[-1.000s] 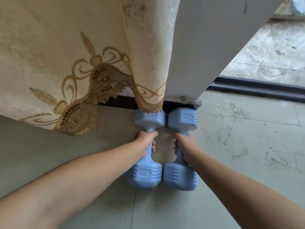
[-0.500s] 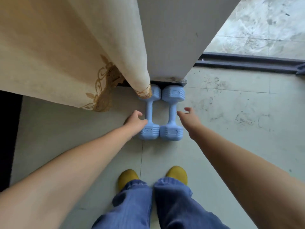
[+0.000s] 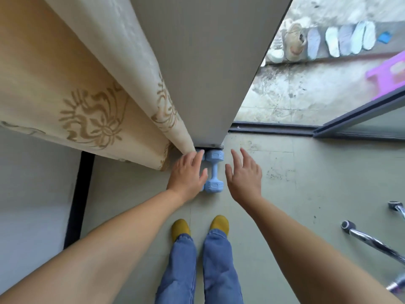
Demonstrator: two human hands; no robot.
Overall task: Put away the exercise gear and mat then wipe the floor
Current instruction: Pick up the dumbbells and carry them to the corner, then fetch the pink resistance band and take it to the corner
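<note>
two blue dumbbells [image 3: 214, 171] lie side by side on floor [image 3: 306, 194] at foot of wall [image 3: 197, 73], beside curtain [image 3: 98, 88]. left hand [image 3: 187, 174] above left one, fingers straight, grasping nothing. right hand [image 3: 245, 175] released, spread.

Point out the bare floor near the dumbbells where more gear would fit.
Free: floor right of the right dumbbell, bounded by the door track and the chrome legs. Also a patch between the dumbbells and the yellow slippers. Crowded: the wall foot, where curtain and left hand cover the other dumbbell.
</note>
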